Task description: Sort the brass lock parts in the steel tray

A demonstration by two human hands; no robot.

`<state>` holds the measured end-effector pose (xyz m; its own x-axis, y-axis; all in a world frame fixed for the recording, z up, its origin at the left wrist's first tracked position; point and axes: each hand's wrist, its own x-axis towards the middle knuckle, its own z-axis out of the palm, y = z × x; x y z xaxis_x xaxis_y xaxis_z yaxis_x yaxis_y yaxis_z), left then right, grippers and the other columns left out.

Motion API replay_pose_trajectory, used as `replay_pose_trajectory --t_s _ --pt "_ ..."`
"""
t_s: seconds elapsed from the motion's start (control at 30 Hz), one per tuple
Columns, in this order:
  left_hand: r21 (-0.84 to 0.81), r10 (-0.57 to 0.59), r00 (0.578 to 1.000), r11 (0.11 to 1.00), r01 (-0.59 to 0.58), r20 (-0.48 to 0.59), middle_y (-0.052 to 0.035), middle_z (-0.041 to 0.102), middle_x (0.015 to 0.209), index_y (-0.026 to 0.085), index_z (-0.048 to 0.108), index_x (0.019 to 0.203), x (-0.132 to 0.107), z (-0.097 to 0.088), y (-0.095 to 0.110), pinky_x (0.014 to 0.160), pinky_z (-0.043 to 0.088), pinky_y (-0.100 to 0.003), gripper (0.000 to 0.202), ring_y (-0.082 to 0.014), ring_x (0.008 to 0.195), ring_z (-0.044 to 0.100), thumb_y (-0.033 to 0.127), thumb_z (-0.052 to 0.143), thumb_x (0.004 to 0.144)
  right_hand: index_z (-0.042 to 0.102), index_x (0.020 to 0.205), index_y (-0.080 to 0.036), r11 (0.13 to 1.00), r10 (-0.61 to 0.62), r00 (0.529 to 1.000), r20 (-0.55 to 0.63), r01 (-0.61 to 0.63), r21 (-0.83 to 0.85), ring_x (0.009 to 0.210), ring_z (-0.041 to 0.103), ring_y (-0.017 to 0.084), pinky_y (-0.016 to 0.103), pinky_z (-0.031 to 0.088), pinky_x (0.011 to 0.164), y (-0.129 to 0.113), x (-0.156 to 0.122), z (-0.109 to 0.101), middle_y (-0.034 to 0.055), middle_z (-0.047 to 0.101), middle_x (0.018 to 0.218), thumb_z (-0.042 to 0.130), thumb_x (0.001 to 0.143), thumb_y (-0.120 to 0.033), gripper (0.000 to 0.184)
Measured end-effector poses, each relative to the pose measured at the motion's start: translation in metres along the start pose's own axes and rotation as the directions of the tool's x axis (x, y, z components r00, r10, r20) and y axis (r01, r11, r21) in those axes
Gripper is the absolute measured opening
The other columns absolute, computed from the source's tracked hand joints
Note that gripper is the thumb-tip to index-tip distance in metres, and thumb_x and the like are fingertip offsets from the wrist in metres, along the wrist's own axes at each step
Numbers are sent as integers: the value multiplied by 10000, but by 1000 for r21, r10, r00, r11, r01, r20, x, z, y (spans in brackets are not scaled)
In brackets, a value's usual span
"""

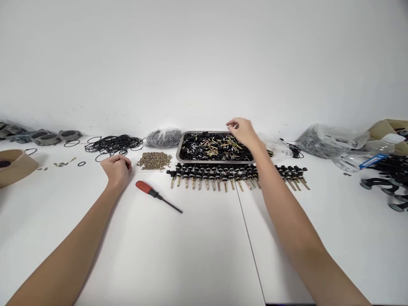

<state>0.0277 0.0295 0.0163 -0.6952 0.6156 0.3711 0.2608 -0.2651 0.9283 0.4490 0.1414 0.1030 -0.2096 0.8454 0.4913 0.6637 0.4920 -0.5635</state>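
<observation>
My left hand (117, 170) rests on the white table as a loose fist. Its palm is hidden, so I cannot see if anything is inside. Beside it lies a heap of small brass-coloured screws or nuts (155, 160), with a red-handled screwdriver (149, 189) nearer to me. Over the back right part of a metal tray (216, 162) hovers my right hand (242, 131), fingers loosely bent and apart, nothing visible in them. Black parts with brass-coloured shafts (212, 146) fill the tray. Similar assemblies (207, 173) stand in a row before it, partly hidden by my right forearm.
Black rubber rings (114, 144) lie in a tangle at the back left, near grey ring-shaped parts (47, 138). A clear bag (163, 138) of small parts sits left of the tray. Rightward are another bag (328, 140), a plastic bottle (366, 158) and black parts (392, 178).
</observation>
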Motion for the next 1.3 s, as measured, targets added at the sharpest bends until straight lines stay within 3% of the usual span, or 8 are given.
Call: replay_pose_trajectory --t_s 0.1,0.23,0.43,0.5,0.67,0.9,1.13,1.3 --pt "4 -4 1000 1000 4 3 -1 399 336 162 527 407 -1 0 1 319 255 -241 183 -123 290 378 155 352 353 739 993 -157 992 -108 994 1 108 -72 991 649 256 444 511 972 -3 1 28 108 724 1007 544 851 -83 253" --pt "13 -15 1000 1000 15 8 -4 394 340 166 517 412 -3 0 3 324 251 -253 170 -127 297 378 146 354 367 729 1055 -175 992 -121 991 61 123 -35 1023 655 249 413 512 973 -1 -3 40 101 728 1072 542 860 -112 278" --pt "41 -42 999 998 42 6 -2 382 348 173 499 434 -5 0 5 356 244 -270 146 -136 312 375 132 367 386 728 1101 -204 984 -103 942 320 144 -107 1222 572 290 479 415 1095 7 -12 48 92 679 1244 673 787 -137 325" --pt "37 -48 999 998 48 4 -4 383 356 173 493 440 -5 0 5 363 245 -275 140 -138 315 376 120 372 394 750 1030 -199 981 -75 933 351 133 -144 1198 588 284 479 416 1092 10 -12 47 85 701 1197 638 777 -80 301" --pt "42 -42 999 998 41 10 -9 391 373 173 496 449 -5 0 4 371 252 -278 142 -142 330 386 109 378 402 774 964 -190 997 -11 940 340 35 -65 977 687 196 322 528 922 16 -5 29 53 762 1028 527 730 13 396" --pt "36 -36 999 999 35 12 -13 399 374 178 495 422 -5 -1 5 365 255 -278 116 -136 330 387 127 392 401 787 887 -144 993 114 946 303 -108 -37 788 691 191 275 540 724 37 -7 0 74 765 846 502 679 6 384" --pt "41 -36 999 999 35 14 -3 390 349 176 499 429 -5 0 6 353 250 -272 148 -128 318 378 127 369 379 775 890 -121 983 136 951 279 -164 82 796 709 179 283 553 772 41 -11 7 71 762 812 452 642 61 445" --pt "34 -13 1000 999 12 23 -5 402 348 169 516 432 -3 -2 2 350 262 -271 163 -131 315 389 136 364 381 774 894 -154 976 97 958 270 -145 162 926 710 218 369 572 873 30 -10 1 91 771 961 599 758 -43 247"
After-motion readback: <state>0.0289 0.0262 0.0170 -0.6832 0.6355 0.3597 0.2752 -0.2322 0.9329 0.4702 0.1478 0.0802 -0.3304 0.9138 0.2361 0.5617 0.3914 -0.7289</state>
